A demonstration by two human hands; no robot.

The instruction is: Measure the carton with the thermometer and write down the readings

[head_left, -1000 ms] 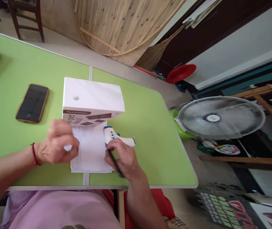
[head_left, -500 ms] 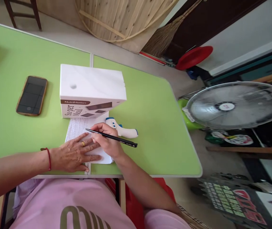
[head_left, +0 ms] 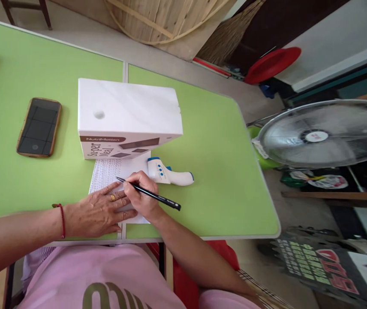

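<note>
My right hand [head_left: 142, 193] is closed around a black pen [head_left: 157, 196], its tip at the paper just above my left fingertips. Under both hands lies a white sheet of paper [head_left: 106, 171], covered with rows of small writing on its left part. My left hand [head_left: 101, 211] rests flat on the paper's lower part, fingers spread, a gold ring on one finger. A white and blue infrared thermometer [head_left: 167, 172] lies right of the paper, close to my right hand. Behind, a white box [head_left: 128, 107] marked "NutriMotion Super Meal" stands at the paper's far edge and hides part of it.
The green table [head_left: 222, 171] has a seam down its middle and a pale edge. A phone [head_left: 39, 127] in a brown case lies left of the box. Beyond the right edge stand a large fan [head_left: 315, 136] and a red round object [head_left: 272, 65].
The camera view has shifted slightly, so the table things appear a little larger and displaced. The right hand with the pen has moved slightly on the paper; the left hand stays flat.
</note>
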